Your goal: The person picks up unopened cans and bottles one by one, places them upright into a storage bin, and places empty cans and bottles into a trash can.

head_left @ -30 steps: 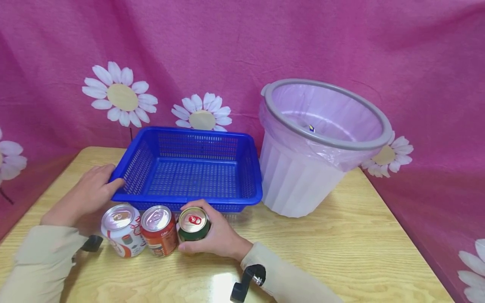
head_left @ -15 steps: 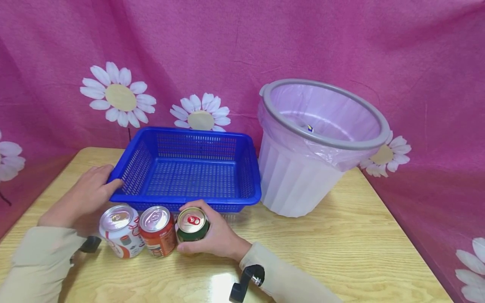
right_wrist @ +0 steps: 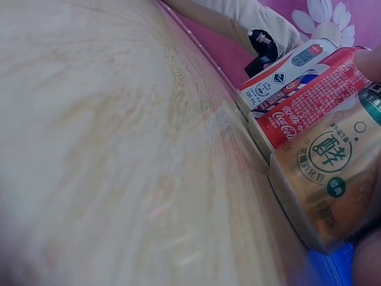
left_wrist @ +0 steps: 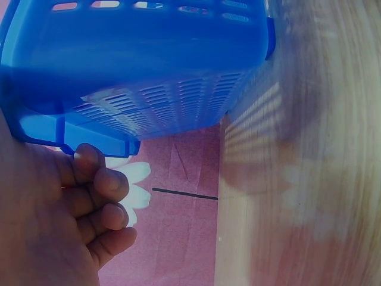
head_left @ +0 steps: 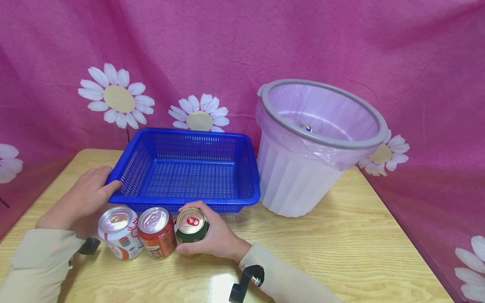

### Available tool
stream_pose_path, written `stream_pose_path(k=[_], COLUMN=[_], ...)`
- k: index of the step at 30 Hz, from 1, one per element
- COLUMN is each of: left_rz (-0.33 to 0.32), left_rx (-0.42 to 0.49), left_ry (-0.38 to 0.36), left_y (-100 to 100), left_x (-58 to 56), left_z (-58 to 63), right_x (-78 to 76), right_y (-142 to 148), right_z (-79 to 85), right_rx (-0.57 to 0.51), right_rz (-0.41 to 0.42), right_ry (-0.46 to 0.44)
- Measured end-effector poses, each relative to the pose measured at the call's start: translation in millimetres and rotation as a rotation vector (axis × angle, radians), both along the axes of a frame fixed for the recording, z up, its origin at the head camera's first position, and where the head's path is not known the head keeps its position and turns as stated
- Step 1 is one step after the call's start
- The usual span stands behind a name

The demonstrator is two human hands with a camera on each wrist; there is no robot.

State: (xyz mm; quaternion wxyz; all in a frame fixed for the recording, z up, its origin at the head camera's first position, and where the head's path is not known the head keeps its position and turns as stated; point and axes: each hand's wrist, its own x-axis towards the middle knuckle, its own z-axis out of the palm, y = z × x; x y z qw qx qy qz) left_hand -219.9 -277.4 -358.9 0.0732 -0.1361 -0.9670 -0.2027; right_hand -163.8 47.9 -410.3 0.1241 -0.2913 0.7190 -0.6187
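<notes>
My right hand (head_left: 219, 237) grips a drinks can (head_left: 190, 222) with a green top band, its thumb and fingers curled round the sides. The can's lower part is gold in the right wrist view, and it stands upright on the table. To its left is a red Coke can (head_left: 158, 239), then a white can with red lettering (head_left: 120, 240), both upright. At the left front corner of a blue plastic basket (head_left: 217, 200), my left hand (head_left: 84, 194) holds the rim, thumb on top. Its curled fingers (left_wrist: 110, 183) show under the rim in the left wrist view.
A pale bin (head_left: 293, 181) with a grey ring (head_left: 329, 143) and a liner stands right of the basket. Inside it a small blue-and-yellow mark (head_left: 308, 128) shows. A pink flowered cloth (head_left: 242, 46) hangs behind the wooden table (head_left: 363, 252).
</notes>
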Motion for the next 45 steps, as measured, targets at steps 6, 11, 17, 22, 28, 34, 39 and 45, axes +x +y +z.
stream_pose_path(k=[6, 11, 17, 22, 28, 34, 39, 45], left_rz=[0.001, 0.004, 0.003, 0.0, -0.003, -0.007, -0.016, -0.02], left_rx=[0.008, 0.012, 0.017, 0.017, 0.02, 0.014, 0.019, 0.022], left_ry=[-0.01, -0.027, -0.025, -0.015, -0.004, -0.001, 0.019, 0.014], left_y=[0, 0, -1, -1, -2, -2, -2, -3], left_x=[0.0, 0.1, -0.1, -0.4, -0.9, -1.0, -0.2, -0.1], left_z=[-0.6, -0.6, -1.9, -2.9, -3.7, -3.2, -3.4, -3.1], right_x=[2.0, 1.7, 2.6, 4.7, 5.1, 5.3, 6.2, 9.5], right_y=[1, 1, 1, 1, 2, 3, 4, 3], right_z=[2.3, 2.5, 3.8, 6.7, 9.2, 12.3, 18.4, 23.3], right_rx=[-0.007, 0.001, 0.012, 0.029, 0.042, 0.035, 0.028, 0.027], right_rz=[-0.001, 0.005, -0.005, -0.004, 0.015, 0.02, 0.001, -0.005], right_ry=[-0.004, -0.006, 0.002, -0.013, -0.007, 0.022, 0.054, 0.064])
